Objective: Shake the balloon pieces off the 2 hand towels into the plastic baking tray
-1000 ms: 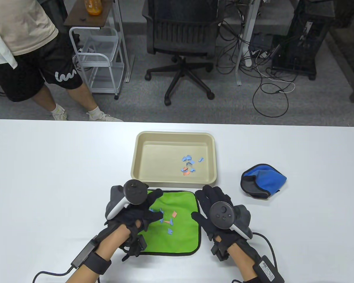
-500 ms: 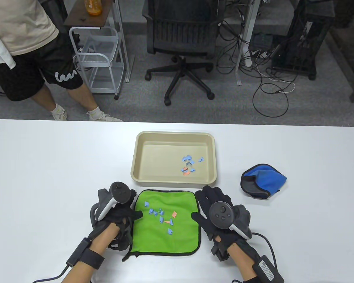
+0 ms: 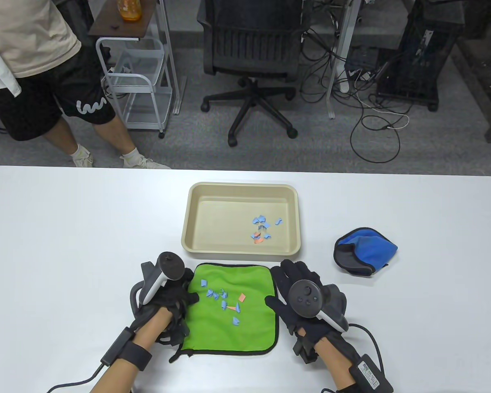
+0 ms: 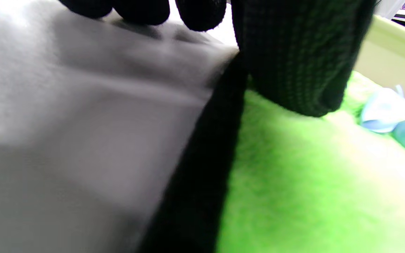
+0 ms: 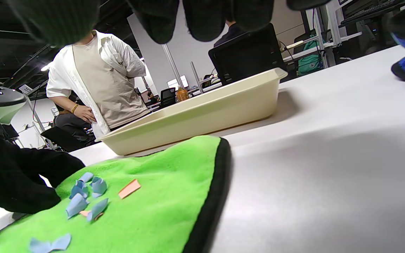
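Note:
The green hand towel [image 3: 245, 327] lies flat near the table's front edge, with several blue and orange balloon pieces [image 3: 225, 301] on its middle. My left hand [image 3: 176, 292] sits at its left edge: the thumb [image 4: 294, 70] rests on the green cloth and the fingertips [image 4: 142, 8] touch the table beside it. My right hand [image 3: 288, 282] lies flat on the table along the towel's right edge, fingers straight, holding nothing. Just beyond the towel stands the beige tray [image 3: 242, 185], with several pieces [image 3: 262, 229] inside. The blue towel [image 3: 364, 249] lies crumpled to the right.
A person [image 3: 28, 61] stands beyond the table's far left corner. An office chair [image 3: 249, 49], a cart [image 3: 135, 77] and floor cables [image 3: 372, 114] lie behind the table. The white tabletop [image 3: 65, 245] stretches to either side.
My left hand has drawn back from over the green towel to its left edge, uncovering the pieces. The right hand, the tray and the blue towel have stayed put.

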Demonstrator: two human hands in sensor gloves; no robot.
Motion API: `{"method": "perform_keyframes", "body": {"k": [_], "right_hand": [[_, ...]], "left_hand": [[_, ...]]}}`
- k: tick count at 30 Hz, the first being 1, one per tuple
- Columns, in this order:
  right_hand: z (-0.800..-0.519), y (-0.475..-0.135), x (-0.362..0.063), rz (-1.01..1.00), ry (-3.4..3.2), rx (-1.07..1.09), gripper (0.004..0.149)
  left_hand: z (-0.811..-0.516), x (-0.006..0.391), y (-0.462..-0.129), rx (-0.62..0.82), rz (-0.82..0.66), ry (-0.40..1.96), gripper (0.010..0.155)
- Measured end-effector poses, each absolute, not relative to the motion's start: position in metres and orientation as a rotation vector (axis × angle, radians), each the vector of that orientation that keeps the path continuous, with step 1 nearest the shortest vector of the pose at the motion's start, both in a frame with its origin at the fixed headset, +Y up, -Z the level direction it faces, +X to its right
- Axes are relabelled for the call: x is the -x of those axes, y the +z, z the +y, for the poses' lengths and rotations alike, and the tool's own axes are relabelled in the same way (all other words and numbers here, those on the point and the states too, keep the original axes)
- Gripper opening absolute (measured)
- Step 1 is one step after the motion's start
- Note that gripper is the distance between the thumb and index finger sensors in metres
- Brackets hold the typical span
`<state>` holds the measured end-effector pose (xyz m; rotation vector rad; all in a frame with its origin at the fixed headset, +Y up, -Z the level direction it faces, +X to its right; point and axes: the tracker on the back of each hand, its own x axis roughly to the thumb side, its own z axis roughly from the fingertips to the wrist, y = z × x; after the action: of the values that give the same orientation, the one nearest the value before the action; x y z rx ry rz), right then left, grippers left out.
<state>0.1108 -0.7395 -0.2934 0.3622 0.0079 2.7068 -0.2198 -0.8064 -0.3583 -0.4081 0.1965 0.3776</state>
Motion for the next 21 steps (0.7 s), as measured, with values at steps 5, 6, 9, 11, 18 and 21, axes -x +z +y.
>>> {"method": "perform_keyframes", "body": {"k": [5,6,9,11,18,21], "right_hand": [[-0.740,-0.294,-0.110,0.018,2.708,-0.359,0.073],[-0.741,-0.294,-0.110,0.023,2.707,-0.357,0.073],[-0.741,-0.294,-0.110,0.024,2.711,-0.354,0.073],[-0.741,-0.294,-0.111,0.020,2.717,-0.346,0.072],[-0.741,-0.295,-0.112,0.020,2.732,-0.303,0.072],[-0.741,-0.296,-0.112,0.025,2.742,-0.275,0.072]], "left_hand": [[-0.805,0.217,-0.355,0.373,0.208,0.375,0.050],[-0.804,0.216,-0.355,0.370,0.210,0.368,0.045],[-0.803,0.214,-0.353,0.355,0.210,0.359,0.041],[-0.802,0.213,-0.352,0.362,0.207,0.349,0.040],[-0.787,0.207,-0.344,0.381,0.159,0.396,0.036],[-0.780,0.206,-0.341,0.369,0.138,0.415,0.034]]}}
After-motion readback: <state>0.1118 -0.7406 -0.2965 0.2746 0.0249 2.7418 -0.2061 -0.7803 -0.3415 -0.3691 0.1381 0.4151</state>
